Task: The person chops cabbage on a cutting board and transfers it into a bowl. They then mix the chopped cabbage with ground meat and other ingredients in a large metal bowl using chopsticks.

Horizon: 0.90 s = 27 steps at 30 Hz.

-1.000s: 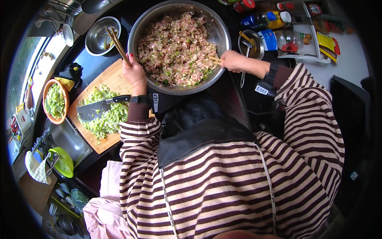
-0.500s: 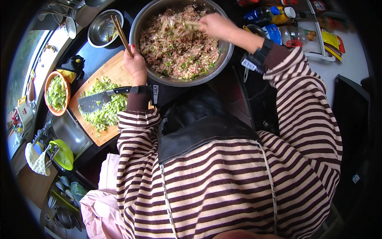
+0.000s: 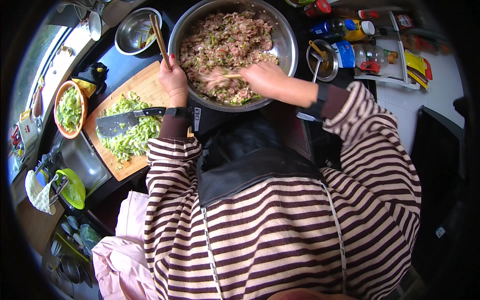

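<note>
A large steel bowl [image 3: 287, 47] holds minced meat [image 3: 225, 40] flecked with chopped greens. My right hand [image 3: 267, 81] is closed around a wooden stick or chopsticks [image 3: 232, 76], the far end sunk in the blurred meat near the bowl's close side. At the bowl's left rim, my left hand [image 3: 173, 82] grips a pair of wooden chopsticks [image 3: 158, 39] that point up and away; its fingers rest against or very near the rim. Just left of that wrist, a cleaver [image 3: 117, 124] lies on chopped pale-green vegetables [image 3: 131, 142] on a wooden cutting board [image 3: 150, 80].
An orange bowl [image 3: 86, 111] of chopped greens stands left of the board, above a sink [image 3: 89, 162]. A smaller steel bowl [image 3: 126, 36] sits at the far left. To the right are a steel pot [image 3: 334, 59] with spoons and several bottles [image 3: 330, 28].
My right hand has swept nearer and slightly left through the meat, from the bowl's far side to its close side. My left hand keeps hold of its chopsticks. The whole view has shifted slightly.
</note>
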Motion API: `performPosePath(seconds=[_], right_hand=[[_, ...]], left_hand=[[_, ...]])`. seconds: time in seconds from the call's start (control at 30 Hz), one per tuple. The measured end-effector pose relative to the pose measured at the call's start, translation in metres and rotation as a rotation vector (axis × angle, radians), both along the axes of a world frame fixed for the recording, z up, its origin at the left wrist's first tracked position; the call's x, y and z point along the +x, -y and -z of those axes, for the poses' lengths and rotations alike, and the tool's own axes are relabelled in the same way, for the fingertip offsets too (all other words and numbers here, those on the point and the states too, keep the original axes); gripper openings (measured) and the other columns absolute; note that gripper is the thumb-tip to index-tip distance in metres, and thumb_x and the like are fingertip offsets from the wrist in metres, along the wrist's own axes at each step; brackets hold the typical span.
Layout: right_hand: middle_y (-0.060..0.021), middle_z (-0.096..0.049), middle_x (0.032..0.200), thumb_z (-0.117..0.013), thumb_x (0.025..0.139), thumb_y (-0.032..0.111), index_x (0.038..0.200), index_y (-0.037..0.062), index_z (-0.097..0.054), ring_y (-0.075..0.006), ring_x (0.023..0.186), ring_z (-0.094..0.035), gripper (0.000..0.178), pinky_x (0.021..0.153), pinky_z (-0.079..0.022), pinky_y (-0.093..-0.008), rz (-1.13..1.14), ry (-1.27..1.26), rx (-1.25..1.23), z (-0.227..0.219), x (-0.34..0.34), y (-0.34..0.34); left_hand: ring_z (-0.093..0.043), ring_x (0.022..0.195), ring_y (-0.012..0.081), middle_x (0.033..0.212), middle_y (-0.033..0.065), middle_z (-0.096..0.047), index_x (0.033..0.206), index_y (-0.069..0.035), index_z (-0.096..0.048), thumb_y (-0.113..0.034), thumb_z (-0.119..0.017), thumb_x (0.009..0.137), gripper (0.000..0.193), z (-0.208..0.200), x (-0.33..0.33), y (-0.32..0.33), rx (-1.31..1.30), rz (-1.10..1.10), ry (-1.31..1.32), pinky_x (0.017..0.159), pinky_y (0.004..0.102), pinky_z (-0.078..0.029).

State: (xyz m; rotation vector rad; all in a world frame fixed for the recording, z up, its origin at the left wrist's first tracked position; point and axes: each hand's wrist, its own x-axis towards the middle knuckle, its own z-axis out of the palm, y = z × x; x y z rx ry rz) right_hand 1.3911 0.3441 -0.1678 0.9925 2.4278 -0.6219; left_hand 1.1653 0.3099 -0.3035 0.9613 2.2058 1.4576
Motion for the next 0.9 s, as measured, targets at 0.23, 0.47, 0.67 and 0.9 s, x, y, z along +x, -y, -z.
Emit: performPosePath(seconds=[0.23,0.47,0.67,0.9], right_hand=[[-0.0119,-0.068,0.085,-0.051,0.083,0.014,0.092,0.0116,-0.066,-0.0293,0.081,-0.067,0.018,0.067,-0.054,-0.0419,0.007,0.045,0.444,0.022,0.004,-0.11],[-0.0132,-0.068,0.081,-0.053,0.077,0.008,0.09,0.0063,-0.067,-0.0299,0.076,-0.068,0.019,0.063,-0.055,-0.0405,-0.049,0.27,0.303,0.0,0.074,-0.045],[-0.0128,-0.065,0.074,-0.052,0.08,0.005,0.089,0.0049,-0.063,-0.0288,0.07,-0.066,0.014,0.061,-0.054,-0.0414,-0.054,-0.12,0.118,0.014,0.002,-0.007],[-0.0132,-0.067,0.085,-0.055,0.08,0.009,0.095,0.0107,-0.064,-0.0324,0.082,-0.065,0.017,0.068,-0.052,-0.0445,0.074,0.08,0.453,0.025,0.027,-0.108]], left_hand=[[-0.063,0.063,0.0325,0.071,0.0177,-0.064,0.097,-0.006,-0.066,-0.028,-0.056,0.092,0.024,-0.001,0.002,0.001,0.047,-0.016,-0.015,0.058,0.0381,-0.048],[-0.063,0.064,0.0306,0.073,0.0185,-0.064,0.097,-0.005,-0.066,-0.027,-0.056,0.092,0.024,-0.001,0.0,0.001,0.001,-0.007,-0.009,0.059,0.0375,-0.048],[-0.062,0.062,0.0302,0.071,0.0181,-0.063,0.096,-0.007,-0.066,-0.026,-0.056,0.092,0.023,0.0,0.0,0.0,0.028,-0.004,0.004,0.058,0.0377,-0.047],[-0.058,0.054,0.028,0.064,0.0158,-0.06,0.095,-0.006,-0.066,-0.026,-0.057,0.091,0.022,-0.001,-0.001,0.001,-0.022,0.0,-0.048,0.053,0.0366,-0.045]])
